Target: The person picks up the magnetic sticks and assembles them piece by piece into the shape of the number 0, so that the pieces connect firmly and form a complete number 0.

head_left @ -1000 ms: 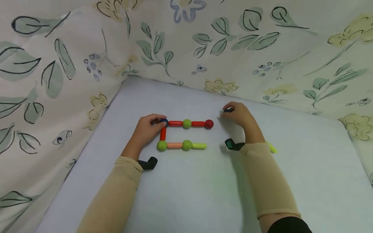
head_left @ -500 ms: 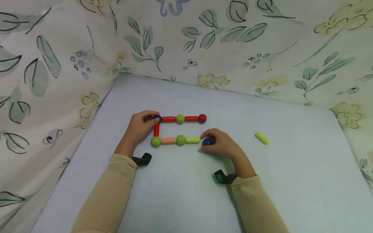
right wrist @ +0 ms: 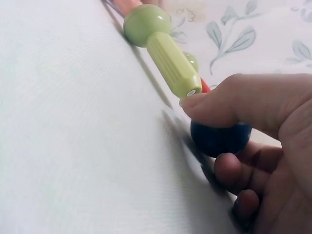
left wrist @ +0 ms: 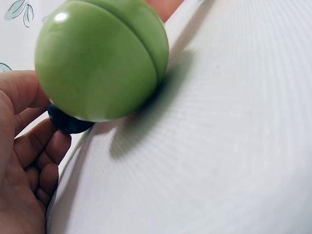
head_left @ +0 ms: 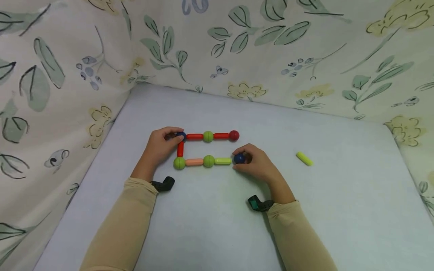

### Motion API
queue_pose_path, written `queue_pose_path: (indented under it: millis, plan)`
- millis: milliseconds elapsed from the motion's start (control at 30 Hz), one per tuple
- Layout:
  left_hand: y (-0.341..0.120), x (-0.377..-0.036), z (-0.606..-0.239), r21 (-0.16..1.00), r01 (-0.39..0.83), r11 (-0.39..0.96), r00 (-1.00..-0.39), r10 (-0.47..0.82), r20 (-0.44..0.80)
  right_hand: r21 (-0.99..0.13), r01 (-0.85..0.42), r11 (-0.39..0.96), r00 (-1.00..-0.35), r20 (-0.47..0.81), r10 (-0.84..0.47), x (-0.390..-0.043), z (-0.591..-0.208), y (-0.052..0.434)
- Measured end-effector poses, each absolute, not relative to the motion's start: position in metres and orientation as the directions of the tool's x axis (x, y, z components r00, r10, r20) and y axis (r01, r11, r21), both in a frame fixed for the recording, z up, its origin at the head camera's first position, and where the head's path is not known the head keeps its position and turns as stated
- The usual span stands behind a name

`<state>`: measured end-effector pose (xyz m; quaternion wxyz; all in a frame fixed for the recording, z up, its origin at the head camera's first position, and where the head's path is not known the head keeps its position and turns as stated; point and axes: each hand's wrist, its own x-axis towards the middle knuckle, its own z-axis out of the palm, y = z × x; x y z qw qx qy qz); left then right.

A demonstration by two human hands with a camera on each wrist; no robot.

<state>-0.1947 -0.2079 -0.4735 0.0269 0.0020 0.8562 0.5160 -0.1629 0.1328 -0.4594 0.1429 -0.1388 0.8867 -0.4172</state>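
Note:
With its thumb and fingers, my left hand [head_left: 162, 145] holds a dark blue ball [head_left: 182, 136] at the back left corner of a chain of magnetic rods and balls. From that ball, red rods [head_left: 194, 136] run right through a green ball [head_left: 208, 136] to a red ball [head_left: 234, 135], and forward to another green ball [head_left: 179, 163]. The front row continues with a salmon rod [head_left: 194, 162], a green ball [head_left: 208, 161] and a yellow-green rod [head_left: 223, 161]. My right hand [head_left: 254, 162] pinches a second blue ball [right wrist: 220, 138] close by that rod's free end.
A loose yellow-green rod [head_left: 304, 159] lies on the white table [head_left: 356, 195], right of my right hand. Floral fabric [head_left: 257, 67] hangs along the back and left sides of the table.
My right hand has come forward and left from the back of the table with the blue ball, up to the front row's end. The left hand keeps its hold.

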Motion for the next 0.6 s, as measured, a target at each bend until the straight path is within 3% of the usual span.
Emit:
queue_pose_path:
  millis: [233,600]
  plan:
    - [-0.2077,-0.1935,-0.4739,0.884,-0.037,0.467,-0.998,0.028,-0.056,-0.824,-0.094,0.559,-0.924,-0.137,-0.357,-0.1635,-0.4595,0.1341]
    - [-0.2074,-0.1933,-0.4724,0.879,-0.035,0.476,-0.998,0.029,-0.056,-0.819,-0.204,0.537,-0.895,-0.066,-0.441,-0.1647,-0.457,0.1394]
